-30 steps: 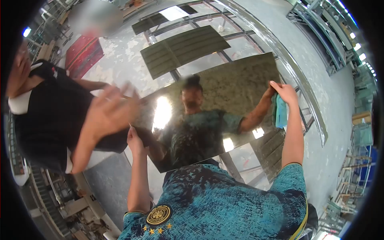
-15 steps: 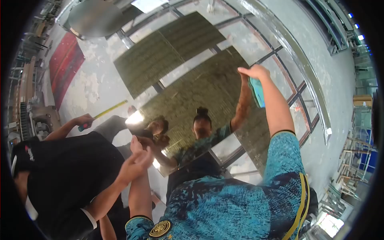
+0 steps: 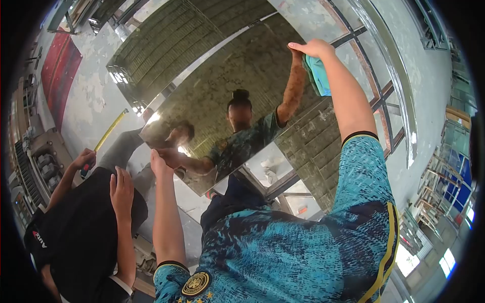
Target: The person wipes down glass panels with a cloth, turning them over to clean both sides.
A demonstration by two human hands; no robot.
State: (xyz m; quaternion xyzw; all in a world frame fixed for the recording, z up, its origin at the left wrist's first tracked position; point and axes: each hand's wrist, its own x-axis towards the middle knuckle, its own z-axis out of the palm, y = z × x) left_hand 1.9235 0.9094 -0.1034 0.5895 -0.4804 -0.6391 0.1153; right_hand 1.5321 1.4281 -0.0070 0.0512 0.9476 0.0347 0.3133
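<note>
A large dark, mirror-like glass panel (image 3: 222, 96) is held tilted in front of me. In it I see reflections of people and arms. My left hand (image 3: 160, 164) grips its lower left edge, thumb uppermost. At the upper right corner, my right hand (image 3: 317, 49) is closed on the edge with the thumb on the glass. A teal cloth (image 3: 318, 76) hangs beneath that hand, along the panel's edge. Most fingers of both hands are hidden.
To my left a co-worker in a black shirt (image 3: 91, 227) holds an extended yellow tape measure (image 3: 112, 130). Other dark panels (image 3: 172, 43) lie beyond and at right, over a metal frame (image 3: 379, 101). A long strip (image 3: 394, 65) runs along the right; a red sheet (image 3: 59, 76) lies left.
The panel and both my hands appear higher in view, as my view has shifted. The co-worker's near hand has moved away from my left hand, and the tape measure has swung more upright.
</note>
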